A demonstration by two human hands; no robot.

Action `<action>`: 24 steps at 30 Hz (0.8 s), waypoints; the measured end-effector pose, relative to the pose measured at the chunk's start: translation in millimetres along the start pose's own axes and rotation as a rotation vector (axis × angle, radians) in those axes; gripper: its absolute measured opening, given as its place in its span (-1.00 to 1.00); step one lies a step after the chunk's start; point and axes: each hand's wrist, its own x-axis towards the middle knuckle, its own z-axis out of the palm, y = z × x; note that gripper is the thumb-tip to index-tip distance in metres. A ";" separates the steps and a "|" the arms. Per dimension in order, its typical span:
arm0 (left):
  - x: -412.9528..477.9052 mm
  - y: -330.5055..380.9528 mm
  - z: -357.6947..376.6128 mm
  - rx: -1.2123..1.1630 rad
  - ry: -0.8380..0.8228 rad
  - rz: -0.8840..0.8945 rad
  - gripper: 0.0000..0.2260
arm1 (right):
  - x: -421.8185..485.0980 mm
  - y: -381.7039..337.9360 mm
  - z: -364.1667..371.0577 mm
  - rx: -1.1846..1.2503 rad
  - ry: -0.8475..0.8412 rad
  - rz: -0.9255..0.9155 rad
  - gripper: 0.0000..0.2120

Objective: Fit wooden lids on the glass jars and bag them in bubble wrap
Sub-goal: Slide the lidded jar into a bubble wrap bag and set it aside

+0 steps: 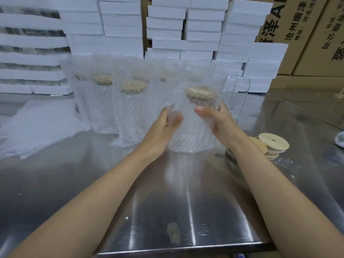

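Fingers (175,120) of the left hand (165,127) are curled round the left edge of a bubble-wrap bag (191,138), while the right hand (221,125) grips its right side. The lidded glass jar (202,101) is held upright inside, on or just over the steel table (167,202). The jar could slide in the slick wrap and tip. Bagged jars (130,108) crowd the far left, bare glasses (240,95) and stacked wooden lids (272,144) the right; open room is left near.

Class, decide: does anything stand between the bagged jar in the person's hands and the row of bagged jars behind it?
Nothing visible does. The left hand and right hand hold the bagged jar close beside the row of bagged jars, with nothing between.
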 end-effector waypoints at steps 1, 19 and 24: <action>-1.0 -0.5 2.9 0.039 -0.053 0.005 -0.03 | -0.3 -0.1 0.2 0.002 -0.009 -0.001 -0.40; -5.3 7.9 13.5 0.495 0.321 0.267 -0.03 | 4.0 16.2 23.3 -0.447 0.182 -0.075 -0.87; -10.6 23.1 12.9 0.856 0.430 0.464 -0.13 | 1.8 19.2 12.0 -0.492 0.035 0.156 -0.75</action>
